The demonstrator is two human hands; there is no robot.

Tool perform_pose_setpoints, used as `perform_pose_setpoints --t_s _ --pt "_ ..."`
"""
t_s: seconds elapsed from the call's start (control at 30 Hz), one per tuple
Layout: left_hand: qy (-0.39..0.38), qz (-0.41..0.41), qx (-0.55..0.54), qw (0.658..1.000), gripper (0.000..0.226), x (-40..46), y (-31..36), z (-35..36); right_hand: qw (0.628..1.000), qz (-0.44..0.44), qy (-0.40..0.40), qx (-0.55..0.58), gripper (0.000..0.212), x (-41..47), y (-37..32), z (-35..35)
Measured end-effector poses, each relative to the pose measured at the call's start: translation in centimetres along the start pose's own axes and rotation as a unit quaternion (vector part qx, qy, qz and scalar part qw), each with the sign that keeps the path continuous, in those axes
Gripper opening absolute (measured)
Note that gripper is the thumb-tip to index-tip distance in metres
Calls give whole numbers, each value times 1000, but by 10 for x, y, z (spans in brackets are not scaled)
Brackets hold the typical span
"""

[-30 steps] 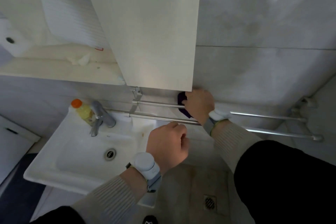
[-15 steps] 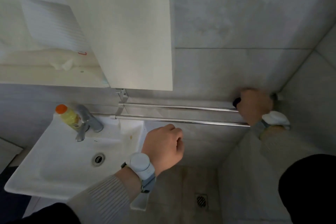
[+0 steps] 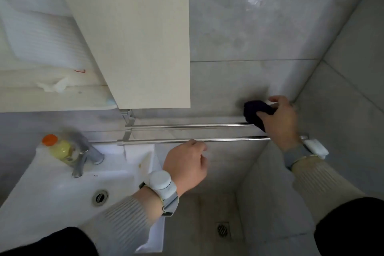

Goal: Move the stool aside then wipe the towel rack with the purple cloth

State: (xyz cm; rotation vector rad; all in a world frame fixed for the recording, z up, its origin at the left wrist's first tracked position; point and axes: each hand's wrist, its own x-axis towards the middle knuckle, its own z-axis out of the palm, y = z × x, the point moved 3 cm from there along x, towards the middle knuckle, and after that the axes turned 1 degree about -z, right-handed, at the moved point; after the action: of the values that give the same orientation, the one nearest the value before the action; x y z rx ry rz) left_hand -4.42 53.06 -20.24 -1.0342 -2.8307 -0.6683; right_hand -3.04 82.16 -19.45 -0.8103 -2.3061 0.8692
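A chrome towel rack (image 3: 187, 125) with two parallel bars runs along the grey tiled wall, from beside the sink to the corner. My right hand (image 3: 279, 119) grips the dark purple cloth (image 3: 254, 112) and presses it on the rear bar near its right end. My left hand (image 3: 187, 164) is a loose fist with nothing visible in it, its knuckles just below the front bar (image 3: 166, 141). No stool is in view.
A white sink (image 3: 116, 174) with a chrome tap (image 3: 83, 156) and a yellow bottle with an orange cap (image 3: 59, 146) stands at the left. A pale cabinet door (image 3: 145, 37) hangs above the rack's left end. A floor drain (image 3: 223, 229) lies below.
My right hand slid the cloth along the rear bar from near the cabinet to the far right end, then came back slightly left. My left hand stayed closed near the front bar.
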Motion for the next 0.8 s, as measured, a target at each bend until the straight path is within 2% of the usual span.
perform_pose_setpoints --t_s 0.1,0.2,0.33,0.4,0.53,0.6,0.7,0.8 --pt "-7 13 -11 1000 40 1 -3 -10 986 53 -68 141 51 -16 -22 1" --pt "-22 12 -22 999 44 11 -6 -22 972 48 -134 189 46 -34 -44 0" --pt "-60 -9 -76 995 56 32 -10 -38 963 4 -204 178 34 -57 -80 -8" --pt "-79 -11 -137 987 64 40 -11 -45 959 -26 -233 160 33 -64 -96 -14" --pt "-164 1 -288 944 68 46 -7 -60 936 -70 -317 139 39 -81 -124 -20" --pt "-206 8 -336 919 60 44 -7 -69 926 -87 -344 131 38 -89 -138 -25" --pt "-242 10 -326 914 34 36 -13 -84 925 -111 -348 108 34 -97 -160 -38" --pt "-242 -9 -372 896 37 23 -23 -98 936 -135 -319 62 31 -102 -179 -48"
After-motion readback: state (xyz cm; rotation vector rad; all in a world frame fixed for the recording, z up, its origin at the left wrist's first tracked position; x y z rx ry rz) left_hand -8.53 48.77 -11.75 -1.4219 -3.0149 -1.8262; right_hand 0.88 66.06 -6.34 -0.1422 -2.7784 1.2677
